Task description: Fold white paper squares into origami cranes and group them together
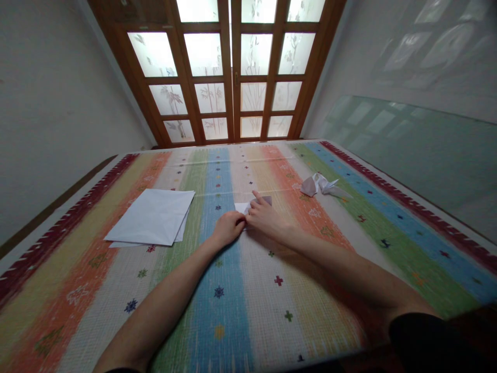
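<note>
A small folded piece of paper (241, 207), white with a greyish part, lies on the table in front of me, largely covered by my hands. My left hand (230, 228) is closed at its near left edge, fingers curled and thumb against the paper. Over the paper rests my right hand (266, 217), its index finger stretched out toward the far side and the other fingers bent. Most of the right fingertips' contact with the paper is hidden. The two hands nearly touch each other.
A stack of white paper sheets (149, 215) lies to the left. Folded paper figures (320, 185) sit at the right. A striped tablecloth (217, 311) covers the table. Beyond it stand wooden doors (233, 103) with frosted panes, and a glass panel (407, 150) leans along the right wall.
</note>
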Action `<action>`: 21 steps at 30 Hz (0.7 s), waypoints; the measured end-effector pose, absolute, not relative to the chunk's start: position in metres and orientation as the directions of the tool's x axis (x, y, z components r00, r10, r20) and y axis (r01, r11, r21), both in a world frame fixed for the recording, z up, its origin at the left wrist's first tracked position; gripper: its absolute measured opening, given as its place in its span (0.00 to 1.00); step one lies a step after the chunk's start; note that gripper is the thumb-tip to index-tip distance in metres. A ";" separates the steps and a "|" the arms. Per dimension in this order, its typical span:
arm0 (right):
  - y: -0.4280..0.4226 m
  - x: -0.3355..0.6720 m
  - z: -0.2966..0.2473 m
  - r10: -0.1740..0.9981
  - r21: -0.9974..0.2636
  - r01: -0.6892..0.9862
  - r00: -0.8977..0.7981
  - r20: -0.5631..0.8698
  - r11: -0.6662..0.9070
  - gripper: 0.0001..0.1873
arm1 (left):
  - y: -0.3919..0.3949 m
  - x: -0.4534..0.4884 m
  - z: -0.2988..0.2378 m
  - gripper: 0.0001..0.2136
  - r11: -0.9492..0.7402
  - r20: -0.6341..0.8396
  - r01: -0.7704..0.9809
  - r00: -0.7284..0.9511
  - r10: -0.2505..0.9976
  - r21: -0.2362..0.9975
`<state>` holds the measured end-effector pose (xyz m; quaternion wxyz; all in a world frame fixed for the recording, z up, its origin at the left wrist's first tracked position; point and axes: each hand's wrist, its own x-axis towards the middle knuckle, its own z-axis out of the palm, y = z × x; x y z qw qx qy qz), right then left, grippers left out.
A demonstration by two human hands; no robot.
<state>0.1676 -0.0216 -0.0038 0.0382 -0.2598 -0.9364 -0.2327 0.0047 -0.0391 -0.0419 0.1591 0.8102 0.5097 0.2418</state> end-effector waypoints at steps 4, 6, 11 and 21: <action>-0.041 0.186 -0.019 0.399 0.378 0.537 -0.832 0.385 0.754 0.11 | -0.038 0.005 -0.044 0.08 -0.431 0.226 0.759 0.367 0.902 0.487; -0.049 0.203 -0.026 0.363 0.332 0.537 -0.810 0.461 0.776 0.13 | -0.039 0.005 -0.045 0.08 -0.441 0.237 0.746 0.373 0.897 0.499; -0.044 0.240 -0.030 0.398 0.309 0.606 -0.750 0.528 0.733 0.17 | -0.041 0.005 -0.045 0.07 -0.446 0.238 0.755 0.378 0.895 0.480; -0.020 0.215 -0.010 0.524 0.326 0.577 -0.817 0.242 0.749 0.09 | -0.042 0.003 -0.046 0.08 -0.479 0.245 0.752 0.411 0.878 0.453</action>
